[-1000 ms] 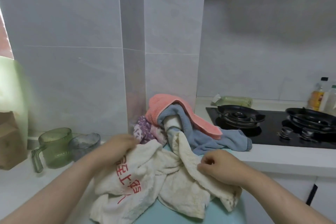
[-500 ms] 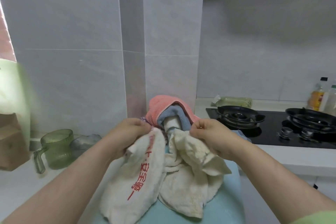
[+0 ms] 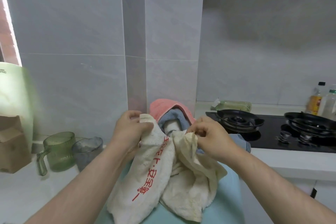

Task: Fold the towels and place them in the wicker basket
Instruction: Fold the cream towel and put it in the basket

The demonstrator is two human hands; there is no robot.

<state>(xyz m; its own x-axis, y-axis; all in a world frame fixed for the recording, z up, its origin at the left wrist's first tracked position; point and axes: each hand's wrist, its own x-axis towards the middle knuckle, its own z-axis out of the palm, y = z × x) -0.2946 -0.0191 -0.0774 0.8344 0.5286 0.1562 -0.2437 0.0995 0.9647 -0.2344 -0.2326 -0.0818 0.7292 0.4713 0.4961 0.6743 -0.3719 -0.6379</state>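
Task judged at an early stage: curled fingers of the left hand (image 3: pixel 130 129) and right hand (image 3: pixel 209 136) pinch the cream towel (image 3: pixel 154 169) by its top corners, it hangs unfolded below them, further towels (image 3: pixel 163 109) lie heaped just beyond, and no wicker basket is in view.

Nubby cream terry towel (image 3: pixel 154 165), glossy grey wall tiles (image 3: pixel 72 23), translucent green plastic jug (image 3: pixel 60 151), glossy black hob (image 3: pixel 269 138).

Two bare forearms reach in from the near left and near right, converging toward the centre. The left hand (image 3: pixel 131 129) and right hand (image 3: pixel 209 137) sit level, near each other but apart, fingers curled, each pinching an upper edge of a cream towel (image 3: pixel 154 165).
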